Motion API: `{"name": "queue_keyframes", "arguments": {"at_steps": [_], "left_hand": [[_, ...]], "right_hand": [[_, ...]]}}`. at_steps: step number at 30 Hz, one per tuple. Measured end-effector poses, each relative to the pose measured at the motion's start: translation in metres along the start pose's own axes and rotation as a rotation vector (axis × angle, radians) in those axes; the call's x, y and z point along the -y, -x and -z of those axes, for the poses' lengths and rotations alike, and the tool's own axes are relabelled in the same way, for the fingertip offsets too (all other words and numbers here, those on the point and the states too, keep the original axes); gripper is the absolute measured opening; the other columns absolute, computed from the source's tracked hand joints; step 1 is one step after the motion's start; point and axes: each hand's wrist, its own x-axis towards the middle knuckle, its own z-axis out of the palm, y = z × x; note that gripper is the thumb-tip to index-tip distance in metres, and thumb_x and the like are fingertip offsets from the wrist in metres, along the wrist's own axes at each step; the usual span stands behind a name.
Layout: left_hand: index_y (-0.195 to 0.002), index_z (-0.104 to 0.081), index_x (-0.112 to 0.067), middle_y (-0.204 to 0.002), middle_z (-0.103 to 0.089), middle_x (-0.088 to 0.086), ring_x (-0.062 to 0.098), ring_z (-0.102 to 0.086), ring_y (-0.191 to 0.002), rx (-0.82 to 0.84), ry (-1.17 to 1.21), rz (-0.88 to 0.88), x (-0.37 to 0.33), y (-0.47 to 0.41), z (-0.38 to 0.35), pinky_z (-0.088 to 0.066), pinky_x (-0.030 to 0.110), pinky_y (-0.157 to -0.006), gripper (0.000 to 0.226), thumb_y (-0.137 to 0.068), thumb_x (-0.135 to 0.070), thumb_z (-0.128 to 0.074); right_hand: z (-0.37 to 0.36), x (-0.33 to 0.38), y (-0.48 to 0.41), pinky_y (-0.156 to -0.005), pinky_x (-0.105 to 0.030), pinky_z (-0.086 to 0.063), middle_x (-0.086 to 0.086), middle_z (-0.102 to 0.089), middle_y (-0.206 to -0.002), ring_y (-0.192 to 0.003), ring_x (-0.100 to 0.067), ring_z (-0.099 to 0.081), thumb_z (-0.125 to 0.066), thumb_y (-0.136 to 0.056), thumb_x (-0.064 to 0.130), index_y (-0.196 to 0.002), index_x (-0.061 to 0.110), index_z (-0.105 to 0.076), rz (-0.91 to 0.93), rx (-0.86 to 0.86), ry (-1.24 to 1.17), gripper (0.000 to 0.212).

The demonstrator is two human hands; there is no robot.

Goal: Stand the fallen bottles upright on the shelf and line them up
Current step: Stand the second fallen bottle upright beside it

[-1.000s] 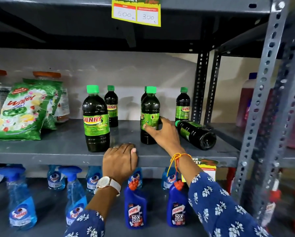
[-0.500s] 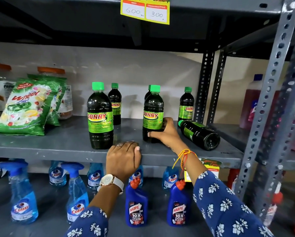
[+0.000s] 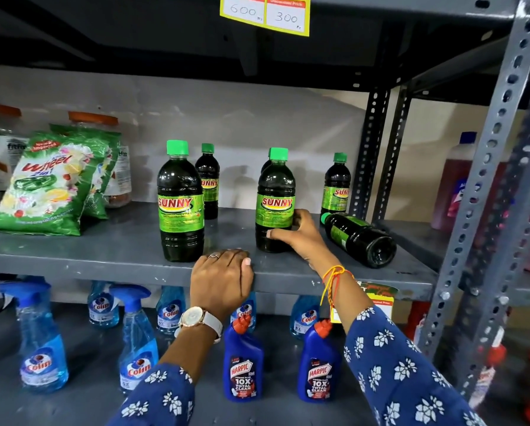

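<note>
Green-capped bottle (image 3: 275, 204) stood upright on the shelf (image 3: 104, 259), the right hand (image 3: 300, 233) wrapped round its lower half; the left hand (image 3: 222, 276) clutched the shelf's front edge; a fallen bottle (image 3: 360, 238) lay just beside

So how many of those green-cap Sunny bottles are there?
6. The front-left bottle, a back-left bottle, the middle bottle gripped by the right hand, a half-hidden bottle behind it, a back-right bottle, and the fallen bottle. More could hide behind.

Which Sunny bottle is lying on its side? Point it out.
The bottle at the right end of the shelf, right of the right hand: it lies flat, base toward the camera, while the others stand upright.
</note>
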Motion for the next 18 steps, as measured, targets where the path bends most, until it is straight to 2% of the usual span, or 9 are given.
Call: {"name": "queue_keyframes", "arguments": {"at_steps": [3,8,13,15,18], "left_hand": [[-0.081,-0.071,-0.01,-0.08,-0.073,0.007,0.026,-0.066,-0.067,-0.015,0.003,-0.003,0.0,0.0,-0.001,-0.046,0.032,-0.062,0.036,-0.085,-0.023,-0.038],[-0.081,-0.071,-0.011,-0.08,-0.073,0.007,0.026,-0.066,-0.068,0.003,-0.009,0.006,0.001,-0.001,-0.003,-0.045,0.032,-0.062,0.038,-0.086,-0.025,-0.036],[-0.081,-0.071,-0.01,-0.078,-0.073,0.008,0.027,-0.064,-0.064,0.002,-0.011,0.009,0.001,0.001,-0.003,-0.044,0.032,-0.06,0.038,-0.086,-0.025,-0.035],[-0.08,-0.07,-0.01,-0.077,-0.072,0.009,0.027,-0.064,-0.062,-0.005,-0.008,0.019,0.001,0.001,-0.002,-0.044,0.032,-0.059,0.039,-0.086,-0.024,-0.035],[-0.078,-0.07,-0.01,-0.074,-0.072,0.008,0.027,-0.063,-0.061,-0.01,-0.004,0.019,0.0,0.0,-0.002,-0.043,0.032,-0.058,0.039,-0.087,-0.023,-0.035]], "right_hand": [[-0.001,0.001,0.001,-0.081,-0.03,-0.049,0.001,-0.064,-0.099,-0.094,-0.016,-0.061,-0.083,-0.058,0.019,-0.092,0.027,-0.051,0.031,-0.004,0.082,0.048],[0.001,0.007,0.007,-0.083,-0.032,-0.05,0.001,-0.065,-0.098,-0.094,-0.018,-0.062,-0.083,-0.057,0.023,-0.085,0.031,-0.051,0.054,0.001,0.132,0.044],[0.006,0.014,0.024,-0.078,-0.025,-0.048,0.011,-0.065,-0.093,-0.09,-0.009,-0.062,-0.083,-0.056,0.025,-0.088,0.033,-0.055,0.066,0.047,0.125,0.043],[0.007,0.015,0.032,-0.08,-0.024,-0.048,0.007,-0.067,-0.098,-0.093,-0.009,-0.063,-0.082,-0.058,0.025,-0.095,0.03,-0.058,0.078,0.055,0.109,0.045],[0.009,0.019,0.043,-0.075,-0.016,-0.045,0.003,-0.067,-0.104,-0.094,-0.007,-0.062,-0.082,-0.061,0.023,-0.11,0.02,-0.059,0.087,0.065,0.097,0.054]]}}
